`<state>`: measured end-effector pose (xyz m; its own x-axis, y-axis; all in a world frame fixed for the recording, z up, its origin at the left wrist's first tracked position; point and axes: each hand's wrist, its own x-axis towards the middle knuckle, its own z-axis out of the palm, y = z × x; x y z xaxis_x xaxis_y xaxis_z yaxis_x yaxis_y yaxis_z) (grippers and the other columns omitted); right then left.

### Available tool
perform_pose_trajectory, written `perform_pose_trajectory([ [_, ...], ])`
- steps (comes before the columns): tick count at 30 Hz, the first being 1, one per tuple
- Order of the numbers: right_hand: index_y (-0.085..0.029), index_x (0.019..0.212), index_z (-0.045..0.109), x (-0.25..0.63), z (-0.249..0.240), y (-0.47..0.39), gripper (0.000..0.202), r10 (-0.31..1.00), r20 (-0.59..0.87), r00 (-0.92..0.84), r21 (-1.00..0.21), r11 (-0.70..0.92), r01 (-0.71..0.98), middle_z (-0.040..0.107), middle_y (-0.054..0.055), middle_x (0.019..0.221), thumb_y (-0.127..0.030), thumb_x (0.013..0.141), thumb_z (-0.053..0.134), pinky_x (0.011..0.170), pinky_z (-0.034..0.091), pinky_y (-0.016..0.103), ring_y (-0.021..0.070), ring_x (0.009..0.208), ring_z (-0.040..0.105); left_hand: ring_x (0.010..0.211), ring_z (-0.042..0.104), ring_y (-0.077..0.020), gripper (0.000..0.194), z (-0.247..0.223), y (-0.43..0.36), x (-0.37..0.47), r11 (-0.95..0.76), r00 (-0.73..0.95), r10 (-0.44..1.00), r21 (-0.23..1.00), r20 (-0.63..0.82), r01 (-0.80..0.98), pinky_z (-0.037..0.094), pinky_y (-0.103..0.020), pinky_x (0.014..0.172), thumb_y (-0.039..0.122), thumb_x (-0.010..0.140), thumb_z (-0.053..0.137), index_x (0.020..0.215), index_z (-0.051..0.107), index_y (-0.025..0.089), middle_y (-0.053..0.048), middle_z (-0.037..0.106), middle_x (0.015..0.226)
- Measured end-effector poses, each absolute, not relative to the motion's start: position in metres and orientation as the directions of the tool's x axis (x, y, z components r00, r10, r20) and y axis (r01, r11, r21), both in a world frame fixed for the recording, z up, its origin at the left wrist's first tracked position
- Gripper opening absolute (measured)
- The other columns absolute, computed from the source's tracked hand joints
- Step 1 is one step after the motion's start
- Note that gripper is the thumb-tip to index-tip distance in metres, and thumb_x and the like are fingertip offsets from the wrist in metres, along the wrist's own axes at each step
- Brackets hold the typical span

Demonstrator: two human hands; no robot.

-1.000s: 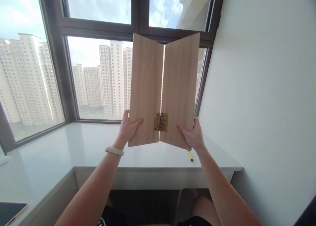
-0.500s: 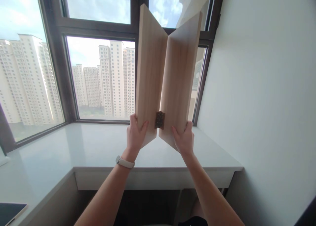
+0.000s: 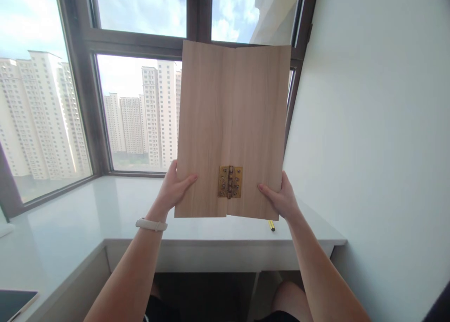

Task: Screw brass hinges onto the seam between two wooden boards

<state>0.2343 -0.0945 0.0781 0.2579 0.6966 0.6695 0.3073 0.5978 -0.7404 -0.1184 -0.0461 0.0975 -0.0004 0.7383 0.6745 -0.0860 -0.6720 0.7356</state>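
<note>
Two light wooden boards, a left board (image 3: 202,125) and a right board (image 3: 260,125), are held upright above the counter, side by side and nearly flat. A brass-coloured hinge (image 3: 229,182) with several screws joins them near their lower end. My left hand (image 3: 174,188) grips the left board's lower outer edge, thumb on the front face. My right hand (image 3: 281,195) grips the right board's lower outer edge the same way. The fingers behind the boards are hidden. A pale band is on my left wrist.
Below the boards is a white counter (image 3: 140,219). A yellow and black object (image 3: 271,225) lies on it, partly hidden by the right board. A dark flat device (image 3: 16,301) is at the lower left. Windows stand behind, a white wall (image 3: 379,125) at the right.
The boards have swung open from a V shape to nearly flat, and their top ends appear lower. Both hands have moved apart with them. The yellow and black object has come into view.
</note>
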Motion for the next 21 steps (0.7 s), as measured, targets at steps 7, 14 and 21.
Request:
perform_pose_trajectory([
  [7,-0.025,0.125,0.054,0.234,0.080,-0.101,0.074,0.703,0.670,0.238,-0.741,0.613,0.275,0.072,0.010,0.120,-0.053,0.067,0.090,0.086,0.063,0.049,0.0314,0.105,0.071,0.114,0.069,-0.0289,0.064,0.098,-0.051,-0.120,-0.677,0.005,0.733,0.731,0.680,-0.083,0.060,-0.044,0.096,0.046,0.077,0.085,0.127,0.054,0.020,-0.011,0.069,0.127],
  [14,-0.026,0.110,0.051,0.220,0.084,-0.107,0.067,0.648,0.679,0.344,-0.727,0.532,0.434,0.073,0.007,0.104,-0.059,0.065,0.088,0.069,0.061,0.042,0.0289,0.088,0.071,0.096,0.073,-0.0259,0.057,0.094,-0.055,-0.108,-0.669,-0.097,0.738,0.743,0.668,0.020,0.062,-0.039,0.078,0.044,0.078,0.084,0.120,0.051,0.024,-0.007,0.073,0.109],
  [21,-0.026,0.121,0.049,0.165,0.066,-0.100,0.053,0.537,0.705,0.464,-0.657,0.247,0.712,0.071,0.005,0.092,-0.061,0.085,0.066,0.059,0.044,0.031,0.0266,0.075,0.066,0.089,0.071,-0.0267,0.039,0.076,-0.072,-0.057,-0.625,-0.279,0.644,0.700,0.712,0.345,0.051,-0.034,0.069,0.042,0.090,0.070,0.119,0.048,0.027,-0.005,0.071,0.103],
])
